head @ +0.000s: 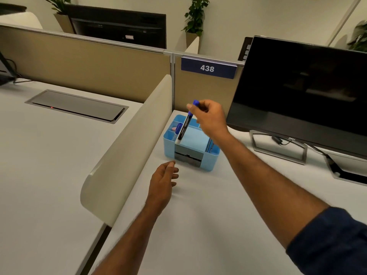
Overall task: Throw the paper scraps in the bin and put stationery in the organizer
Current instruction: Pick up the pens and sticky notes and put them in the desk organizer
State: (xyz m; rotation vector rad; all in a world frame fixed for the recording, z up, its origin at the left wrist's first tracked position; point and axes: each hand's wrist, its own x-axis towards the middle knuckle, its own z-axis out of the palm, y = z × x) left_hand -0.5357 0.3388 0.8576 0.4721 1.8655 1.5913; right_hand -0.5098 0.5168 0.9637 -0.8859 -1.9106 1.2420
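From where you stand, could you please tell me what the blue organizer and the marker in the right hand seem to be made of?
The organizer is probably moulded plastic: light blue, smooth and fairly matte, with thin, even walls and dividers. The marker looks plastic too, with a dark printed barrel and a blue cap. It seems slightly glossy, though it is too small to be sure.

A dark monitor (301, 92) stands beside the blue "438" sign (208, 68) on the partition (85, 64).
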